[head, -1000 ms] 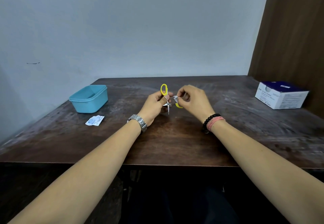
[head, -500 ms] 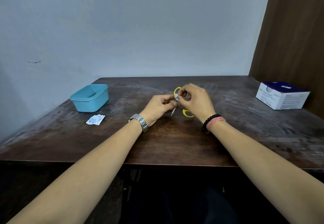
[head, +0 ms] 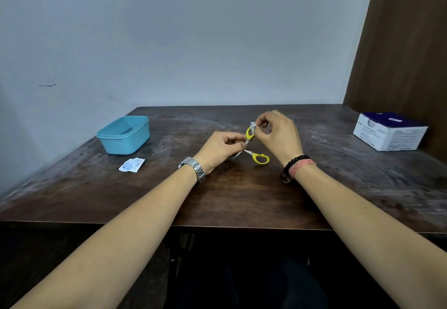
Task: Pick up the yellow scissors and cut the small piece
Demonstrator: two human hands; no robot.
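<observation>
A single head-worn wide-angle view looks forward and down from the person's seat, along both forearms, across the dark worktop (head: 242,199) to the pale wall (head: 193,42) behind. The near worktop edge crosses low, the hands sit mid-frame at arm's length.

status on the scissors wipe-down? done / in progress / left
Done: one torn sachet lies opened on the table by the blue tub. In hand: the left hand grips the yellow-handled scissors at the blades, and the right hand pinches a small white pad against the upper handle loop. Left: the lower loop and blades look untouched by the pad; the tub seems empty.
</observation>
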